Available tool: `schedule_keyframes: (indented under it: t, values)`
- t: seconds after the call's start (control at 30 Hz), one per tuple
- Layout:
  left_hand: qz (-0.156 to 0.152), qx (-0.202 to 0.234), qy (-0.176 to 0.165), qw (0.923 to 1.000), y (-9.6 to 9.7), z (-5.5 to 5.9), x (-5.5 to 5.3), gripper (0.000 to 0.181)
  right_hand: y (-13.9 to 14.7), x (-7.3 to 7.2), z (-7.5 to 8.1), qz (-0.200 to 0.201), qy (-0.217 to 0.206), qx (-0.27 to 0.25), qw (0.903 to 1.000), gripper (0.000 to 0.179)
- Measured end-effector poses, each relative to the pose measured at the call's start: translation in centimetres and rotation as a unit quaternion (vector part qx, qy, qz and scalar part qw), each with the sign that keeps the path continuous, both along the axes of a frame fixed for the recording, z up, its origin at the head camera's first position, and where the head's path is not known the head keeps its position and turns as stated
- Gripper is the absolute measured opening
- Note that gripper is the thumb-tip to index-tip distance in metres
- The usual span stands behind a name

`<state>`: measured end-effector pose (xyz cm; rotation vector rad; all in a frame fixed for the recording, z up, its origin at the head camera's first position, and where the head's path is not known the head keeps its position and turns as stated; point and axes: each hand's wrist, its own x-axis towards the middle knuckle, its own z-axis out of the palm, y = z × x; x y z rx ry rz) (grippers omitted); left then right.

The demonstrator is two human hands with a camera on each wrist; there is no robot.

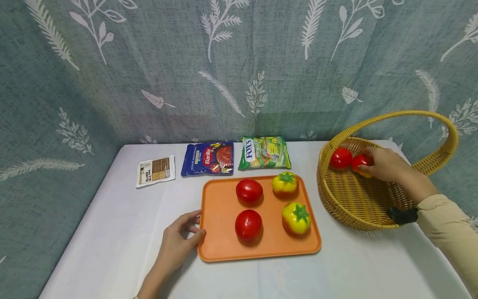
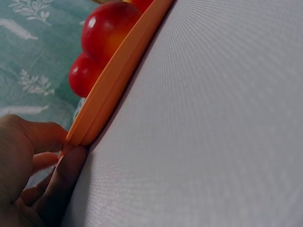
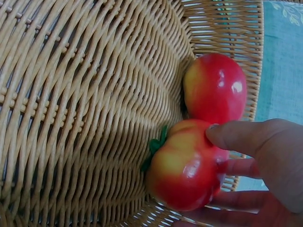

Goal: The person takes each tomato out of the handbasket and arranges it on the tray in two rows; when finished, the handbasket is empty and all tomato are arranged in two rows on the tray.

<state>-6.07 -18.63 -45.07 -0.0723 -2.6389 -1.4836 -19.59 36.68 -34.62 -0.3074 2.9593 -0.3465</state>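
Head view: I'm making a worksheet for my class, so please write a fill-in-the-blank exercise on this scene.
The left hand touches the tray, whose colour is ____.
On the tray are ____ tomatoes.
The right hand grips a tomato inside the ____.
The blue packet lies between the white packet and the ____ packet.

Missing words: orange; four; basket; green.

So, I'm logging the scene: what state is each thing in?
Left hand: pinching the tray's edge.
Right hand: holding a fruit in the basket.
Tray: flat, four fruits on it.
Basket: standing, handle up, two fruits inside.
Blue pouch: lying flat.
Green bag: lying flat.
Small packet: lying flat.
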Motion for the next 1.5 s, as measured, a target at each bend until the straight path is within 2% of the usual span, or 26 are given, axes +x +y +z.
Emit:
schedule_keyframes:
  t: [0.37, 0.5, 0.77, 0.93, 1.2, 1.5]
  values:
    - [0.003, -0.004, -0.009, 0.9999, 0.0, -0.2, -0.1, 0.054, 0.0, 0.2, 0.0, -0.019, 0.002, -0.002, 0.9998, 0.064]
    - [0.001, -0.003, -0.003, 1.0000, 0.0, -0.2, -0.1, 0.054, -0.1, 0.3, -0.1, -0.012, 0.013, -0.006, 0.9998, 0.062]
    - [-0.002, -0.003, 0.004, 1.0000, 0.0, -0.3, -0.1, 0.054, -0.1, 0.2, -0.2, 0.002, 0.009, -0.018, 0.9998, 0.062]
    - [-0.002, -0.001, 0.001, 1.0000, 0.0, -0.1, 0.0, 0.053, -0.2, 0.4, 0.4, 0.004, 0.010, -0.024, 0.9997, 0.062]
    - [0.000, -0.010, -0.004, 0.9999, -0.1, 0.1, 0.0, 0.054, -0.8, 1.4, 1.5, -0.017, 0.006, -0.037, 0.9991, 0.064]
    - [0.000, -0.013, -0.013, 0.9998, 0.0, 0.0, 0.0, 0.053, -1.4, 2.6, 2.3, -0.009, 0.043, -0.037, 0.9984, 0.060]
